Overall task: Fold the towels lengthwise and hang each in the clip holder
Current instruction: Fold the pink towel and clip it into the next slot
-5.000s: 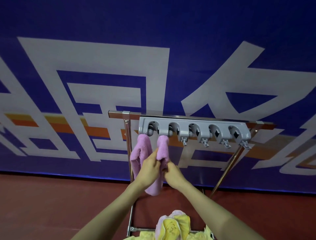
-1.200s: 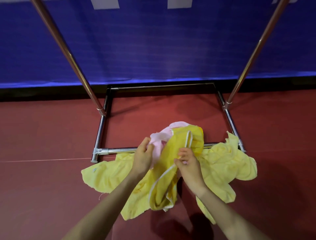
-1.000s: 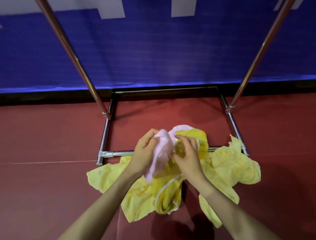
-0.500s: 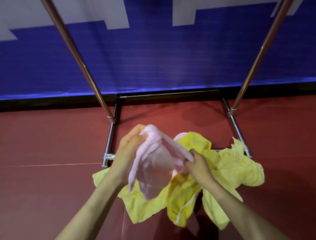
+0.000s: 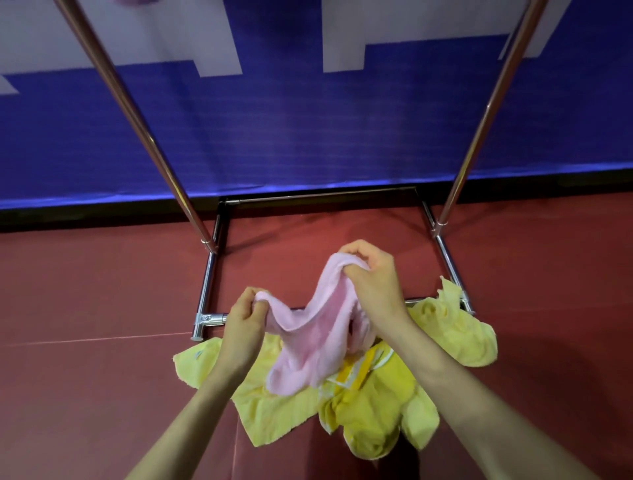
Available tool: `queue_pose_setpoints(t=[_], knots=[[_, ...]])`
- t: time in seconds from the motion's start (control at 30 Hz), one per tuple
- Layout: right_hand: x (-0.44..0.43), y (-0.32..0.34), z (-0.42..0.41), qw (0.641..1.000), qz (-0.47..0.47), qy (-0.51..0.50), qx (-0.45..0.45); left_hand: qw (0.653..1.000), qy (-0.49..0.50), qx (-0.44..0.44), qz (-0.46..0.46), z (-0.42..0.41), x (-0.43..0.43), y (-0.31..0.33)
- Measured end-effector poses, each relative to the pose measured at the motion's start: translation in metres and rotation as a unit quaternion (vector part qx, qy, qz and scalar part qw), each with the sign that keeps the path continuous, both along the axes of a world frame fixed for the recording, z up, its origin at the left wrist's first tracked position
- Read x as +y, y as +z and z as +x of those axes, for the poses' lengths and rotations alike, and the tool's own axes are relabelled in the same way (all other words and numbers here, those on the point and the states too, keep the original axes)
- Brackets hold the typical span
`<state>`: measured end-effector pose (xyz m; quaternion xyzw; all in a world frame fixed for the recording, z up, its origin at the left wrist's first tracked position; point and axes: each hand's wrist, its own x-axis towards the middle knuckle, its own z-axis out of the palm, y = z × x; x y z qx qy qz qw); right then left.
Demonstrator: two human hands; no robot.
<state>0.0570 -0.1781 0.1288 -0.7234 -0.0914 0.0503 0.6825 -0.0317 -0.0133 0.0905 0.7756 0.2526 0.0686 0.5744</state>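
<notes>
A light pink towel (image 5: 315, 329) hangs between my two hands above the floor. My left hand (image 5: 245, 322) pinches its lower left end. My right hand (image 5: 373, 284) grips its other end, held higher and further back. The towel sags in the middle and its bulk droops over a heap of yellow towels (image 5: 359, 404) lying on the red floor. At the very top edge a sliver of a purple hanging towel (image 5: 137, 2) shows. The clip holder itself is out of view.
Two slanted metal poles (image 5: 144, 137) of the rack rise left and right, joined to a chrome base frame (image 5: 209, 294) on the red floor. A blue banner with white shapes (image 5: 308, 120) stands behind the rack.
The pink towel has been pulled out of the yellow heap and spread between my hands. My right hand rose and moved back; my left hand dropped lower to the left. The view tilted up slightly.
</notes>
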Motion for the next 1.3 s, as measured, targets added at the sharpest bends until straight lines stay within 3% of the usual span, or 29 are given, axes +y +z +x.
queue_pose_setpoints(t=[0.17, 0.4, 0.63, 0.73, 0.8, 0.9, 1.03, 1.2, 1.3], knots=[[-0.004, 0.077, 0.004, 0.999, -0.004, -0.014, -0.039, 1.000, 0.022, -0.015, 0.015, 0.019, -0.010, 0.069], [-0.009, 0.243, -0.002, 0.995, -0.059, -0.028, -0.073, 0.999, 0.000, -0.034, 0.036, 0.015, -0.017, 0.220], [-0.010, 0.434, -0.008, 0.993, -0.099, -0.017, -0.062, 0.997, -0.019, 0.013, 0.070, -0.019, -0.017, 0.388], [-0.010, 0.508, -0.009, 0.992, -0.111, 0.001, -0.060, 0.985, -0.071, 0.078, 0.136, -0.035, -0.020, 0.449], [-0.010, 0.555, -0.011, 0.991, -0.120, 0.011, -0.061, 0.981, -0.102, 0.097, 0.135, -0.042, -0.023, 0.494], [-0.007, 0.617, -0.018, 0.982, -0.155, 0.057, -0.087, 0.986, -0.149, 0.022, 0.067, -0.047, -0.029, 0.554], [-0.005, 0.676, -0.030, 0.958, -0.216, 0.154, -0.105, 0.977, -0.186, -0.074, 0.076, -0.041, -0.040, 0.620], [-0.019, 0.715, -0.025, 0.954, -0.228, 0.165, -0.103, 0.987, -0.072, -0.143, 0.031, -0.026, -0.046, 0.676], [-0.042, 0.721, -0.018, 0.935, -0.293, 0.172, -0.103, 0.983, 0.011, -0.180, 0.016, -0.021, -0.044, 0.703]])
